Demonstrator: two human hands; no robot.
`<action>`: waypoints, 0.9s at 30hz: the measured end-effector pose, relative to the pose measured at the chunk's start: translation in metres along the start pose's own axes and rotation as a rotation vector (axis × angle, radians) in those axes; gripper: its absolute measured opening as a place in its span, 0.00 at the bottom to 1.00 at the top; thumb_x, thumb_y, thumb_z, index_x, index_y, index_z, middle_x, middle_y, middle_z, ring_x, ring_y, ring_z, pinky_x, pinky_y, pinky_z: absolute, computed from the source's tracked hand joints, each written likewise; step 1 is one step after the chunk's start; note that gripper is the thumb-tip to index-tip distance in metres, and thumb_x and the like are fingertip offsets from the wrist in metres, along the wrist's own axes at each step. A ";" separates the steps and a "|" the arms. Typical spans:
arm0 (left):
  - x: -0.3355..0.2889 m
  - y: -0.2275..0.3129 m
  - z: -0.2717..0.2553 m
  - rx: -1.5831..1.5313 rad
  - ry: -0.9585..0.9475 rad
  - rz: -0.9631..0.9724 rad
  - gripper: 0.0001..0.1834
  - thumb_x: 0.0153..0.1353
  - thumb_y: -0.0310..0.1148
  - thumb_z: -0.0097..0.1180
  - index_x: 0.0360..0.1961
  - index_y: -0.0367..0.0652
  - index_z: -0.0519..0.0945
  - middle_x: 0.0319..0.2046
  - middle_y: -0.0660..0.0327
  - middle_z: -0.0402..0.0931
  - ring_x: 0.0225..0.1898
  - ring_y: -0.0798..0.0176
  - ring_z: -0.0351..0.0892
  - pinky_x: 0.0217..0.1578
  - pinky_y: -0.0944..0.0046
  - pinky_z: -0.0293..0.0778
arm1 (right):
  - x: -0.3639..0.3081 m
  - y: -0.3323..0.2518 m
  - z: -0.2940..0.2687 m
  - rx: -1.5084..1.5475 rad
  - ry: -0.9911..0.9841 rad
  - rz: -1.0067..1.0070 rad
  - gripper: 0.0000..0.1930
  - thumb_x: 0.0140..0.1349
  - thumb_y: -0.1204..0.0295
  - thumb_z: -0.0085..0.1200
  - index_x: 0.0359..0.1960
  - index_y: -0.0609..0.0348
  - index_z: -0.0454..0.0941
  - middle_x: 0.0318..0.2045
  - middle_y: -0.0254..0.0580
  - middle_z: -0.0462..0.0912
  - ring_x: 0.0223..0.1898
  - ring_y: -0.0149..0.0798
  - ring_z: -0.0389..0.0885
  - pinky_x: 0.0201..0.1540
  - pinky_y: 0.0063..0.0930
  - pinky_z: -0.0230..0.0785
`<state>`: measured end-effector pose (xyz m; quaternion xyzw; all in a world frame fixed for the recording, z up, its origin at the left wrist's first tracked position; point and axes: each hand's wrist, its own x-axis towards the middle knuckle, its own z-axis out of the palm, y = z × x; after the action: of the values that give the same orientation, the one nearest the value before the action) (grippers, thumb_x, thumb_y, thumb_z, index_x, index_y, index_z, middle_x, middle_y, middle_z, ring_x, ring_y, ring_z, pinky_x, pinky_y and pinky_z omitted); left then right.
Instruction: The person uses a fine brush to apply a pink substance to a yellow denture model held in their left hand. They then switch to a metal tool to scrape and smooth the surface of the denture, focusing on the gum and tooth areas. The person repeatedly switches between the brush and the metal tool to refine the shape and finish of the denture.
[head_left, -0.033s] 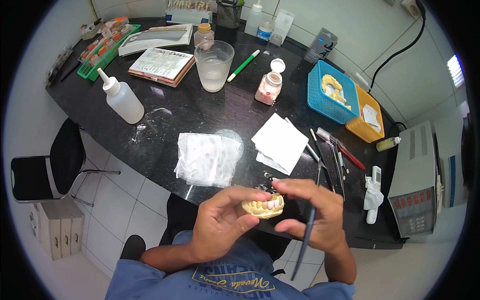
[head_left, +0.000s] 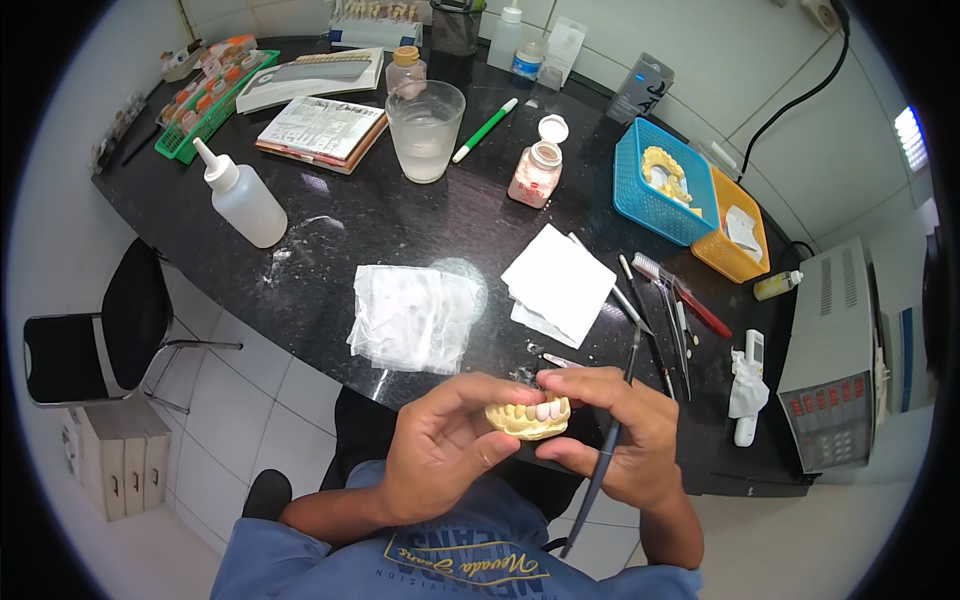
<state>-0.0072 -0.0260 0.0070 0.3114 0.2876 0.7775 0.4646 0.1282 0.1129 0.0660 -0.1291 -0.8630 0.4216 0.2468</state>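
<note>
My left hand (head_left: 440, 432) grips a yellow plaster dental model (head_left: 525, 424) between thumb and fingers, just beyond the table's near edge. A row of teeth faces me; those toward the right end are whiter than the rest. My right hand (head_left: 630, 430) is curled at the model's right end, its thumb and forefinger close against it; whether they press on it I cannot tell. A slim tool with a dark blue handle (head_left: 602, 460) lies across that hand, held among the fingers, and its thin tip points away from me, too fine to identify.
Folded white tissue (head_left: 415, 318) and white paper (head_left: 560, 285) lie ahead. Brushes and a red toothbrush (head_left: 705, 312) are at right, near blue (head_left: 665, 228) and orange (head_left: 730, 255) baskets. Farther off stand a water cup (head_left: 425, 140), an opened powder jar (head_left: 536, 175) and a squeeze bottle (head_left: 248, 205).
My right hand has come in leftward to the model's end, its thumb and forefinger nearer to it. The blue-handled tool has shifted left at its lower end. My left hand keeps its hold.
</note>
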 end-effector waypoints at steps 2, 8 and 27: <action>-0.002 0.000 0.000 0.022 -0.010 -0.009 0.19 0.64 0.21 0.57 0.56 0.29 0.72 0.54 0.49 0.73 0.58 0.60 0.74 0.61 0.59 0.68 | -0.007 0.006 0.004 -0.003 0.029 -0.022 0.23 0.45 0.68 0.74 0.44 0.61 0.83 0.41 0.47 0.86 0.39 0.41 0.86 0.42 0.29 0.78; 0.004 0.011 0.001 0.249 -0.110 0.003 0.26 0.59 0.21 0.63 0.59 0.30 0.72 0.54 0.52 0.74 0.57 0.61 0.74 0.59 0.62 0.70 | -0.017 0.011 0.008 0.040 0.100 -0.032 0.22 0.46 0.69 0.73 0.44 0.61 0.83 0.39 0.46 0.87 0.37 0.41 0.86 0.41 0.29 0.78; 0.006 -0.021 0.006 -0.023 -0.006 -0.047 0.22 0.57 0.17 0.63 0.53 0.32 0.74 0.54 0.47 0.74 0.56 0.60 0.75 0.60 0.58 0.70 | -0.048 0.020 0.010 0.081 0.525 0.073 0.38 0.69 0.37 0.32 0.48 0.66 0.75 0.29 0.44 0.78 0.34 0.34 0.76 0.42 0.30 0.68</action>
<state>0.0061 -0.0110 -0.0037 0.3014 0.2843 0.7688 0.4870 0.1635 0.0976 0.0301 -0.2550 -0.7466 0.4164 0.4518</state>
